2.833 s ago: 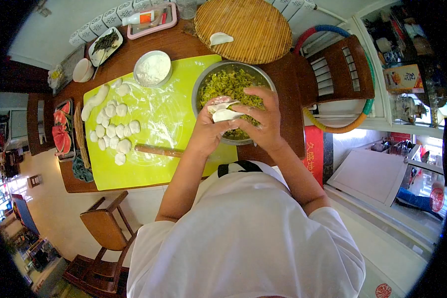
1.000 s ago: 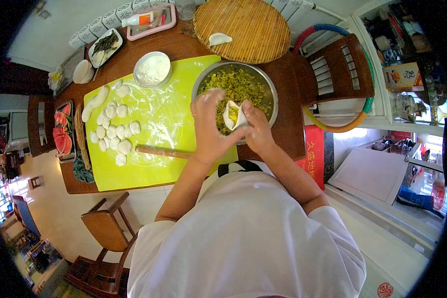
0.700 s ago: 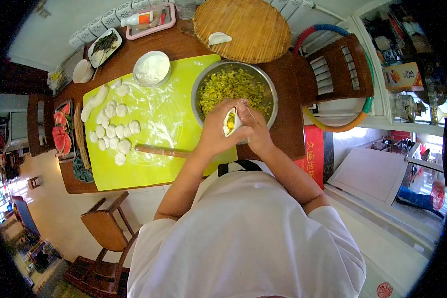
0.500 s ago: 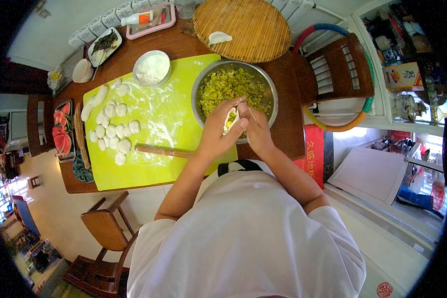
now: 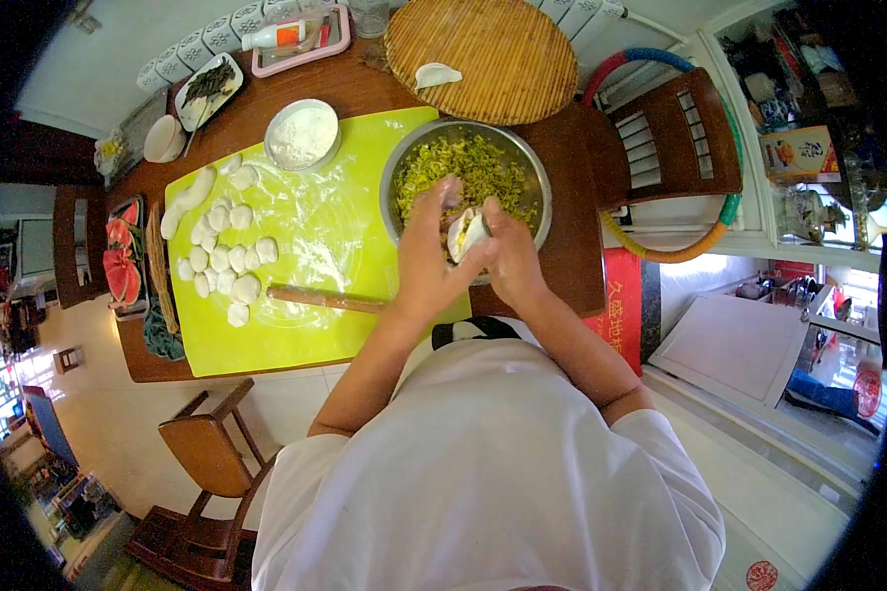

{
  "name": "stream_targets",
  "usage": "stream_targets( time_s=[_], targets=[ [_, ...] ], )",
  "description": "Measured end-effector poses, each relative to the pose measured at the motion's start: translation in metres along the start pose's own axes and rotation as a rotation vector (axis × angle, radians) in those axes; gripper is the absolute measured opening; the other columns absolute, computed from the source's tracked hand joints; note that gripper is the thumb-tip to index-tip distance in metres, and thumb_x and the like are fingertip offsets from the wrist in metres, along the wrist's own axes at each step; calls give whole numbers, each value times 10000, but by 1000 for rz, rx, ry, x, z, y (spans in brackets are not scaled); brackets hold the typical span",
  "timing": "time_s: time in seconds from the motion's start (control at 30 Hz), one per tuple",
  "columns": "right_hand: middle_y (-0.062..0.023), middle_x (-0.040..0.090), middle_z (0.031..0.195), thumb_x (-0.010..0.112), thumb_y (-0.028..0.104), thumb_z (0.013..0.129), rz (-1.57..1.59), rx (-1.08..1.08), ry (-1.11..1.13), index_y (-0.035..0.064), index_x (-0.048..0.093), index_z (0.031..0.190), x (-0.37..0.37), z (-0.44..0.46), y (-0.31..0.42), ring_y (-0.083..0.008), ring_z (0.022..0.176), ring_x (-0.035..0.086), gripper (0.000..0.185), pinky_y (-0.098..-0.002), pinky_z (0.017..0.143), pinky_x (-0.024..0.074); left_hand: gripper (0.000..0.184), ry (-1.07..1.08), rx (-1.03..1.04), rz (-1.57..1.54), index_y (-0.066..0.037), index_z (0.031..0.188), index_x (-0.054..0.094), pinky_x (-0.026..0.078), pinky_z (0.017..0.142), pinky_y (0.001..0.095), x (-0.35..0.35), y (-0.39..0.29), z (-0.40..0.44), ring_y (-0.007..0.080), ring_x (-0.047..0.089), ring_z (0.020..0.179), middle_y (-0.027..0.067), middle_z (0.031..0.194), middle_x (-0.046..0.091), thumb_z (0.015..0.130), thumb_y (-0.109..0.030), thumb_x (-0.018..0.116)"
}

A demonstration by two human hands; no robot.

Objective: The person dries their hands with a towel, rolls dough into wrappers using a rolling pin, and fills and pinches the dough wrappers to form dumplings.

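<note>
The right hand [image 5: 509, 254] pinched a folded dough wrapper [image 5: 469, 234], yellow-green filling showing in its opening. The left hand [image 5: 434, 246] was held fairly wide, its thumb against the wrapper's near side and its fingers raised apart from it on the left. The wrapper was above the near half of a steel bowl [image 5: 542, 182] of chopped filling [image 5: 463, 163], and both hands hid part of that bowl's near rim.

Just left, a rolling pin [image 5: 325, 298] lay across the near part of a lime mat [image 5: 365, 143], its right end meeting the left wrist in view, so whether they touched could not be told. Small dough pieces [image 5: 238, 261] and a dough roll [image 5: 189, 204] covered the mat's left side, with a flour bowl [image 5: 304, 136] at its far edge. Beyond the steel bowl, a round slatted board [image 5: 503, 59] bore one dumpling [image 5: 437, 75]; a chair [image 5: 675, 138] stood to the right.
</note>
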State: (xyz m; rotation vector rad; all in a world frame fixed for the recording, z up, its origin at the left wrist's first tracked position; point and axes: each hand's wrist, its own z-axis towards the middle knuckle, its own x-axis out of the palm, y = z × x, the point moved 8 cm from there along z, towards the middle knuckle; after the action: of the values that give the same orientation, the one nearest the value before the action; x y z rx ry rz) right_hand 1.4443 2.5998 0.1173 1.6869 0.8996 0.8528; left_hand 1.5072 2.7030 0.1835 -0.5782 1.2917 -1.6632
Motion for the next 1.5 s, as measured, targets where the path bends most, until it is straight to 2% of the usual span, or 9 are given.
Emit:
stream_targets(
  time_s=[0.1, 0.2, 0.33, 0.53, 0.6, 0.7, 0.83, 1.2, 1.5],
  targets=[
    [-60, 605, 866, 406, 441, 962, 275, 108, 12, 22, 582, 972, 4, -1, -10, -140, 770, 585, 455, -322, 675, 500, 418, -134, 160, 154, -43, 1049, 600, 437, 874, 408, -16, -17, -4, 320, 539, 1012, 174, 1092, 544, 696, -205, 753],
    [-67, 604, 888, 404, 446, 964, -175, -342, -25, 21, 568, 989, 2, -9, 26, -154, 785, 593, 457, -321, 675, 493, 343, -149, 317, 259, -86, 932, 637, 423, 882, 408, -22, -24, -9, 300, 518, 1028, 136, 1076, 537, 632, -153, 789],
    [-72, 606, 904, 390, 398, 980, -105, -156, -21, 18, 574, 1002, -6, 2, -4, -156, 804, 593, 423, -310, 719, 483, 225, -120, 414, 333, -115, 788, 659, 419, 859, 408, -19, -33, -10, 288, 513, 1019, 112, 1077, 531, 617, -156, 799],
    [-63, 611, 959, 373, 369, 993, 282, 66, 46, 19, 584, 1020, 3, -4, -4, -144, 858, 589, 410, -291, 767, 470, 306, -71, 499, 408, -106, 860, 646, 407, 857, 421, -16, -34, -9, 306, 513, 1003, 121, 1069, 533, 614, -198, 803],
    [-62, 611, 959, 370, 374, 993, 333, 72, 47, 19, 585, 1019, 7, -6, -1, -143, 862, 589, 416, -290, 764, 471, 389, -63, 380, 323, -88, 927, 626, 401, 874, 430, -17, -31, -4, 322, 511, 1019, 136, 1083, 537, 605, -209, 808],
    [-48, 586, 838, 407, 394, 977, -190, -248, -24, 22, 577, 935, 7, -10, 27, -125, 763, 557, 411, -287, 707, 467, 540, 7, 189, 201, -47, 1051, 576, 399, 897, 440, -8, -24, 5, 349, 518, 1038, 163, 1099, 551, 605, -248, 806],
    [-29, 569, 823, 408, 401, 977, 42, -94, -10, 24, 583, 924, 8, -6, 17, -108, 740, 514, 419, -263, 684, 426, 645, 284, 78, 133, 5, 1152, 534, 441, 849, 412, 15, 4, 3, 372, 553, 952, 199, 1056, 571, 686, -392, 739],
    [15, 518, 862, 413, 337, 981, -176, -170, -19, 15, 557, 944, 7, -15, 27, -74, 811, 447, 355, -240, 729, 390, 464, 191, 105, -27, 26, 1167, 536, 443, 861, 404, 17, 1, -1, 377, 559, 972, 221, 1050, 574, 856, -315, 580],
    [-45, 551, 732, 413, 309, 984, -256, -262, -84, -15, 581, 896, 2, -18, 32, -120, 690, 484, 376, -297, 622, 415, 360, 151, 65, -22, 33, 1117, 575, 438, 874, 403, 19, 2, -5, 360, 568, 982, 224, 1062, 591, 938, -247, 438]
  ],
)
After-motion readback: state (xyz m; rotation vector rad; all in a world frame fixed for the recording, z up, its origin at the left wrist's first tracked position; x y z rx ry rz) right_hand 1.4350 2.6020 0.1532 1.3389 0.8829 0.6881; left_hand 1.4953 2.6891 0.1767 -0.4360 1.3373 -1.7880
